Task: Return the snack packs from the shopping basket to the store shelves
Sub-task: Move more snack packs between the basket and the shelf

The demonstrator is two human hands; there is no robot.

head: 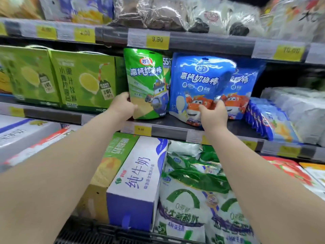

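Far left, middle shelf (168,121): green drink cartons (84,81) side by side, upright, just beside the green snack pack (147,81). Left grip (123,104): fingers curled round lower left edge of the green snack pack, thumb on the front, clamped on it. Squeezed between the nearest carton and the pack. Green snack pack upright, base on the middle shelf, top just under the yellow price tag (157,39) on the shelf edge above.

Next right, touching the green one: blue snack pack (198,81), tilted, top leaning right, at the front of the middle shelf; base on the shelf or slightly raised, cannot tell. Right grip (213,113): clamped on lower right corner of the blue snack pack, thumb across the front, fingers hidden behind. Directly behind and to the right: second blue pack (244,81), same print, upright, partly covered by the tilted one.

Further right on the same shelf: row of flat blue packets (263,118) on edge, then white bags (295,106), blurred.

Below the forearms, lower shelf: white-and-purple milk carton (139,176), green-and-white bags (193,191) to its right. Top shelf: clear bags of dark goods (158,13).
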